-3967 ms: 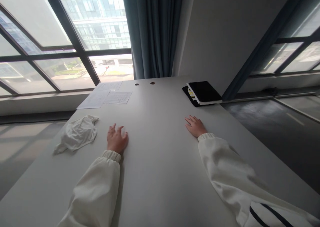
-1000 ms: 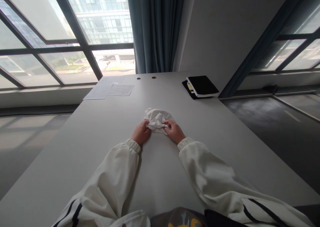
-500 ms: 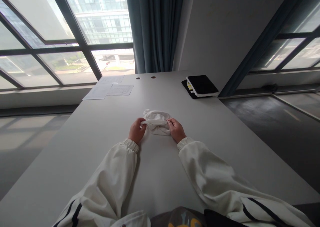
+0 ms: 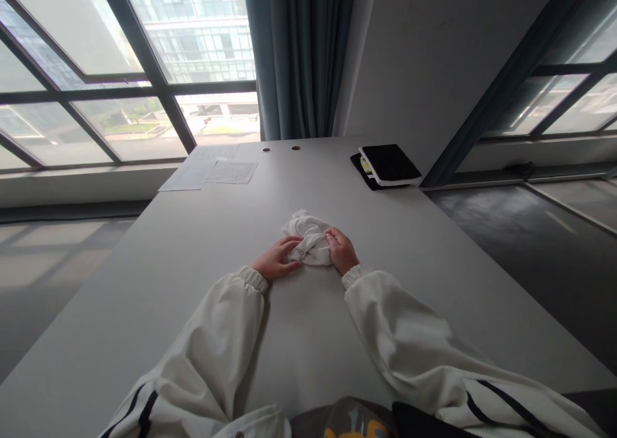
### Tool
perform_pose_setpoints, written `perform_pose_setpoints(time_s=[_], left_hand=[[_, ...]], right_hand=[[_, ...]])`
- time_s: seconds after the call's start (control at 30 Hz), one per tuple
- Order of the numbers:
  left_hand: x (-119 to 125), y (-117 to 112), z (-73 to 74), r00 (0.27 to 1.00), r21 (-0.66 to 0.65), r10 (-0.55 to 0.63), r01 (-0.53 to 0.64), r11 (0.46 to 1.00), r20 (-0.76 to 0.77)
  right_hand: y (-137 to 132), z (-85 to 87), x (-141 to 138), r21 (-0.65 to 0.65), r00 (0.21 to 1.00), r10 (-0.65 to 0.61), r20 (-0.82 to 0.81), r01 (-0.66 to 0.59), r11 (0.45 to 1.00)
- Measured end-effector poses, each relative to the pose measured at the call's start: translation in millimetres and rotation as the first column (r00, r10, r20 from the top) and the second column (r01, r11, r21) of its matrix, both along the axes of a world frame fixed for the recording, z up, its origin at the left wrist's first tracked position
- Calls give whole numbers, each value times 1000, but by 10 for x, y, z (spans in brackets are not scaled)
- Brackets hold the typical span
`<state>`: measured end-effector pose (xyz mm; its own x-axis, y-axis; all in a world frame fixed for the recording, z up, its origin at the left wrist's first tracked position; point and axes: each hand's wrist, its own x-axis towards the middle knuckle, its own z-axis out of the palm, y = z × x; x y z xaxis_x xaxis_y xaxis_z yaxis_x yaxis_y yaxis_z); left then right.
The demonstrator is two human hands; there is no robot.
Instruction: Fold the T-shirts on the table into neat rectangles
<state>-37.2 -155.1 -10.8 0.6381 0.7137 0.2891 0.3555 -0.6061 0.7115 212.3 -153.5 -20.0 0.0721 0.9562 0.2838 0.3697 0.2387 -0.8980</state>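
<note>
A crumpled white cloth (image 4: 315, 245) lies bunched on the pale table in front of me. My left hand (image 4: 278, 258) rests at its left side with fingers apart, the fingertips touching the folds. At the opposite edge, my right hand (image 4: 341, 249) pinches the fabric between thumb and fingers. What exact kind of cloth it is cannot be made out in its bunched state.
The pale table (image 4: 299, 335) reaches toward a blue curtain (image 4: 299, 59). Paper sheets (image 4: 231, 172) lie at its far left. A black-covered stack (image 4: 390, 164) sits at the far right, and two round holes are near the back edge.
My left hand has released its pinch on the cloth's left edge and moved slightly right and nearer me, fingers spreading. The cloth is more bunched. My right hand keeps its hold.
</note>
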Motion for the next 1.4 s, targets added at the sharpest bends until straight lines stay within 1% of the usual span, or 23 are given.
perform_pose_setpoints(time_s=[0.07,0.13,0.2,0.23,0.3,0.37,0.4,0.43,0.5,0.6,0.67,0.73,0.8,0.87,0.93,0.97,1.03,1.1,1.17,1.2,1.27,1.33,1.4], left_hand=[[21,12,-13,999,-9,16,-16,1000,34],[50,23,-32,996,-11,58,-58,998,67],[68,29,-54,990,-24,124,-122,992,69],[69,30,-65,982,-38,182,-180,983,54],[57,32,-88,936,-61,352,-350,935,14],[33,38,-108,857,-71,515,-514,855,-2],[22,43,-117,824,-76,566,-564,822,7],[12,50,-124,805,-85,592,-589,804,22],[4,63,-133,803,-109,595,-588,802,47],[18,70,-133,840,-126,539,-529,839,59],[34,60,-124,876,-130,479,-470,873,52],[48,45,-114,906,-116,421,-414,903,42],[54,34,-112,928,-49,371,-369,928,47],[52,35,-129,949,61,311,-314,947,55],[46,46,-169,962,146,272,-273,951,30],[42,55,-195,959,169,283,-280,945,9],[32,77,-246,933,185,359,-349,919,-24],[20,102,-276,894,184,447,-436,881,-20],[8,121,-272,871,171,492,-487,857,15],[5,124,-259,869,154,494,-493,856,39],[4,117,-218,882,94,467,-471,877,64],[11,92,-174,896,17,444,-444,896,35],[21,61,-141,891,-30,454,-454,891,-4]], right_hand=[[-6,19,-2,10,1000,-4,0,4,1000],[-4,31,-7,10,1000,0,4,0,1000],[1,31,-9,-2,1000,18,14,-18,1000],[3,26,-7,-9,999,32,20,-32,999],[6,11,1,-26,997,72,30,-71,997],[4,-5,13,-46,991,127,34,-126,991],[3,-12,17,-52,986,161,37,-159,986],[3,-18,19,-52,978,203,45,-200,978],[8,-30,16,-27,950,302,83,-300,953],[32,-57,-6,43,895,408,180,-421,906],[50,-79,-21,73,882,417,221,-441,894],[61,-95,-30,79,884,406,231,-433,898],[61,-95,-31,60,897,388,214,-408,911],[49,-77,-29,25,918,353,182,-363,931],[34,-49,-27,-17,941,307,144,-308,951],[28,-35,-26,-34,951,284,122,-282,959],[22,-12,-21,-59,969,239,55,-236,970],[26,-1,-8,-71,981,190,-35,-192,979],[37,-5,12,-78,985,126,-115,-136,988],[45,-13,24,-82,985,92,-143,-105,991],[64,-40,46,-92,983,28,-181,-45,995],[90,-81,64,-100,976,-26,-215,5,995],[121,-132,77,-102,965,-80,-250,56,993]])
